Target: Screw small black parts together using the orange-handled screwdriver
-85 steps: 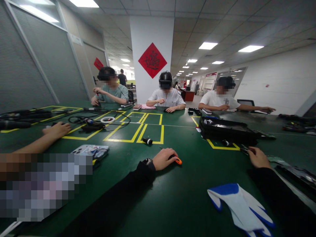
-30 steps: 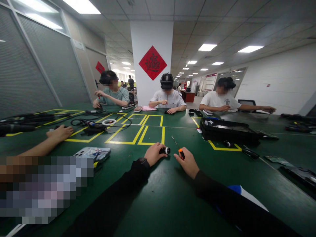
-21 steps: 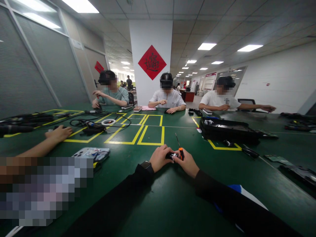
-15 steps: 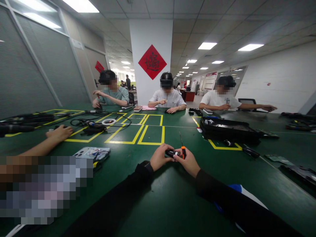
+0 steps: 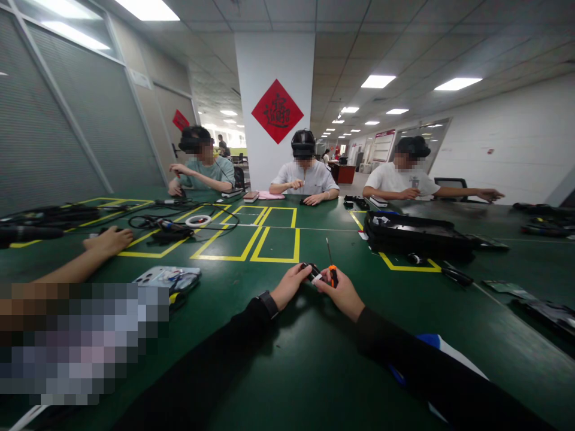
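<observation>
My left hand (image 5: 288,286) is closed around one end of a small black part with a white label (image 5: 313,273), held just above the green table (image 5: 314,365). Opposite it, my right hand (image 5: 344,294) grips an orange-and-black screwdriver (image 5: 333,275), its thin metal shaft pointing up and away from me. The fingertips of my right hand also touch the labelled end of the black part. What exactly the black part is, I cannot make out. A dark watch sits on my left wrist.
A long black open case (image 5: 417,236) lies at the right, with a black tool-like item (image 5: 456,275) near it. Cables and a white ring (image 5: 198,221) lie left. A co-worker's arm (image 5: 96,251) reaches in from the left. Several people sit across the table.
My left hand has turned the black part, which now tilts more, its far end raised. The screwdriver stays in my right hand, nearly where it was.
</observation>
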`<state>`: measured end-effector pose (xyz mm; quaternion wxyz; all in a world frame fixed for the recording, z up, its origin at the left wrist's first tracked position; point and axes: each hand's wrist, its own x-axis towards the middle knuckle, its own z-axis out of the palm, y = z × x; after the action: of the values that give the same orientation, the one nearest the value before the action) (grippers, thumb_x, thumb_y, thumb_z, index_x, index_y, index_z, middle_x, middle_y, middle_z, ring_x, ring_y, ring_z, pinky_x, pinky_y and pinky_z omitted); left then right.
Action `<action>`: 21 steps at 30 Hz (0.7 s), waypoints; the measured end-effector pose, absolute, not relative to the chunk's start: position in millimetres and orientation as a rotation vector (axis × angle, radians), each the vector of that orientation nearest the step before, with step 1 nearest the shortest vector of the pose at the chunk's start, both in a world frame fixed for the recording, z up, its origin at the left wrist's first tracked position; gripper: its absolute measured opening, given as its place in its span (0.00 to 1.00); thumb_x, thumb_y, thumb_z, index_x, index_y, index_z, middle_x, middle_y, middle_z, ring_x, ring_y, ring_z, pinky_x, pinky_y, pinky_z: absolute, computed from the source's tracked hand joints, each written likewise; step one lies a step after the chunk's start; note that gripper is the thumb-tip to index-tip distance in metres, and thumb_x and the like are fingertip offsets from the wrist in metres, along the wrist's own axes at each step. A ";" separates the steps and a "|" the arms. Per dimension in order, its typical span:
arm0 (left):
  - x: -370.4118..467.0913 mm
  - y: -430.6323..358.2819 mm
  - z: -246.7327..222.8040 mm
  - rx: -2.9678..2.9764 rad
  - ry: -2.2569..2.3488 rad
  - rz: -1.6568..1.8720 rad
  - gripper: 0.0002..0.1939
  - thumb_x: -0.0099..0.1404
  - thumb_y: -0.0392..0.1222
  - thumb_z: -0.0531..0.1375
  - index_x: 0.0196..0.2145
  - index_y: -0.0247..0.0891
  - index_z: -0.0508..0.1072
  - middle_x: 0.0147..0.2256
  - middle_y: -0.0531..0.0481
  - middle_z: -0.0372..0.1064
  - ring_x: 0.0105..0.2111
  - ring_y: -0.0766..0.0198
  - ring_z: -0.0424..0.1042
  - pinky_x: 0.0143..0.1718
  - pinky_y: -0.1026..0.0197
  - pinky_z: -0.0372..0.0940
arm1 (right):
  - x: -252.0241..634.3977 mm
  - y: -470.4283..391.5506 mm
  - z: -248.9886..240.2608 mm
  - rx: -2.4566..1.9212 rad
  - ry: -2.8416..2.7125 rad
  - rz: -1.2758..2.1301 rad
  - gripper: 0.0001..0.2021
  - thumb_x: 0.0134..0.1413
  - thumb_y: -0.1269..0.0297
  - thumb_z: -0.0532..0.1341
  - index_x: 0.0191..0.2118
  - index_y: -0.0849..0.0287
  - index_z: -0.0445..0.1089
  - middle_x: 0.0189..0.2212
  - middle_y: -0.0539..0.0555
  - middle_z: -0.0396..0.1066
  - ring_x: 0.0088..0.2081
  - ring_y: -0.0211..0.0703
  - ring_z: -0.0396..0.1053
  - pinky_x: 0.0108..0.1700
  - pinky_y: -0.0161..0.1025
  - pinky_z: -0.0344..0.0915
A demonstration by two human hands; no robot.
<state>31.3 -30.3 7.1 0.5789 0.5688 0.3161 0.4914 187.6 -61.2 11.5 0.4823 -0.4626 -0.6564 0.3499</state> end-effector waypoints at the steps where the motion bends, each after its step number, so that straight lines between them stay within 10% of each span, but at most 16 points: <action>1: 31.2 -27.8 6.0 1.257 0.751 1.179 0.16 0.57 0.46 0.54 0.37 0.32 0.69 0.37 0.47 0.69 0.37 0.65 0.67 0.40 0.63 0.61 | 187.4 -60.6 11.1 -1.130 -1.586 0.929 0.15 0.45 0.52 0.56 0.30 0.61 0.60 0.22 0.48 0.63 0.22 0.34 0.60 0.24 0.32 0.59; 6: 23.6 -15.5 3.7 0.924 0.751 1.345 0.11 0.57 0.41 0.50 0.30 0.30 0.66 0.28 0.47 0.68 0.28 0.67 0.68 0.32 0.63 0.64 | 189.6 -59.8 12.1 -1.080 -1.538 1.185 0.20 0.54 0.50 0.43 0.24 0.61 0.59 0.15 0.46 0.57 0.13 0.28 0.50 0.14 0.28 0.47; 21: 4.0 -4.0 2.6 1.188 0.779 1.210 0.14 0.56 0.37 0.50 0.42 0.34 0.61 0.29 0.48 0.67 0.24 0.68 0.68 0.28 0.62 0.65 | 192.8 -61.2 14.5 -1.177 -1.798 0.890 0.09 0.45 0.59 0.57 0.29 0.61 0.64 0.18 0.46 0.64 0.18 0.33 0.61 0.24 0.31 0.58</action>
<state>4.0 -4.0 2.6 0.5952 0.5114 0.3356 0.5211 192.8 -61.2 14.5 0.3967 -0.4646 -0.7095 0.3512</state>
